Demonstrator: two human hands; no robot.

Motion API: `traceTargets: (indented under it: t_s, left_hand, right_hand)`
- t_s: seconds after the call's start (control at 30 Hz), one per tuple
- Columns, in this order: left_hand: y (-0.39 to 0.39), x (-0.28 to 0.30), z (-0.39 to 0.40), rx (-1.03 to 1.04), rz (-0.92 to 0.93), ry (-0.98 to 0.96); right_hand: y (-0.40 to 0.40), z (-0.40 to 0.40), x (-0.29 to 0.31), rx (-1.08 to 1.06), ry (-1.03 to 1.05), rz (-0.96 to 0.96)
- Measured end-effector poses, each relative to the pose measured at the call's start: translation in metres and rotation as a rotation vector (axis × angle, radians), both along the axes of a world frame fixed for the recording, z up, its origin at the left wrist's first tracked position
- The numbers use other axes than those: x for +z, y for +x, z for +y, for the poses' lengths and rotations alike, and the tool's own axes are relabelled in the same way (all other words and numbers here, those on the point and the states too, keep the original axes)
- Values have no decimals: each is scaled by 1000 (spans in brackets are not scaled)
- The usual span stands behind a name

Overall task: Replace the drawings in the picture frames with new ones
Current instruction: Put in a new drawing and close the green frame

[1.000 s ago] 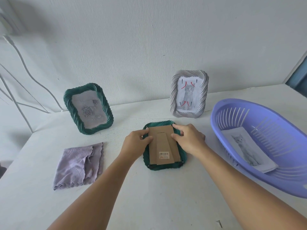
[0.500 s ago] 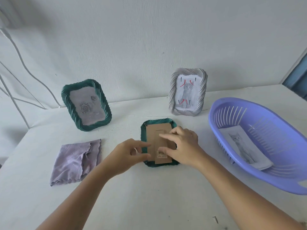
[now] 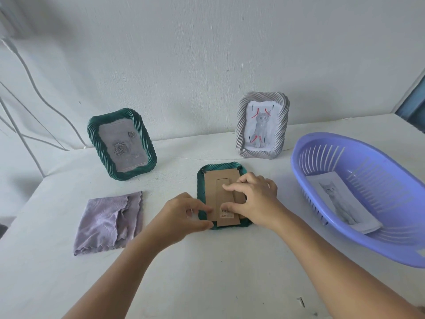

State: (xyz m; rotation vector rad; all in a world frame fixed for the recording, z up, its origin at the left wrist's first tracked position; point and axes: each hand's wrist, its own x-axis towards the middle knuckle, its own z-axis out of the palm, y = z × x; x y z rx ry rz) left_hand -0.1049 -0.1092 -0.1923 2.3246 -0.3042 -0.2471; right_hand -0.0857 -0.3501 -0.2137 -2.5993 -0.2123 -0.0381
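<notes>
A green picture frame (image 3: 200,187) lies face down at the middle of the white table, its brown cardboard back (image 3: 224,177) with the fold-out stand facing up. My left hand (image 3: 181,217) pinches the frame's near left corner between thumb and fingers. My right hand (image 3: 257,199) rests on the cardboard back, thumb and forefinger spread along the stand. A second green frame (image 3: 97,139) stands at the back left with a grey rose drawing. A grey-white frame (image 3: 241,125) stands at the back right with a cat drawing marked in red. Another cat drawing (image 3: 340,199) lies in the purple basket (image 3: 299,171).
A folded lilac cloth (image 3: 108,222) lies on the table's left side. White cables (image 3: 30,72) hang along the wall at the far left. The wall runs close behind the standing frames. A tiny scrap (image 3: 301,301) lies near the front edge.
Both hands have slid from the frame's far end toward its near end. My left hand now pinches the near left corner and my right hand lies over the stand.
</notes>
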Motion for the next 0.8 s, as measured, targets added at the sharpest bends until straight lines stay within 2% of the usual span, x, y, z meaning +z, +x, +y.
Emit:
traceTargets:
  t_s: [0.3, 0.43, 0.63, 0.8]
  left_hand:
    - [-14, -15, -6, -8, -210, -3]
    - [-14, -18, -9, -11, -244, 2]
    - [-6, -9, -8, -45, -168, 36]
    - [17, 9, -14, -41, 8, 134]
  right_hand:
    - [1, 0, 0, 1, 11, -10]
    - [0, 0, 0, 2, 13, -9]
    - [1, 1, 2, 7, 11, 4]
    - [-3, 0, 7, 28, -42, 41]
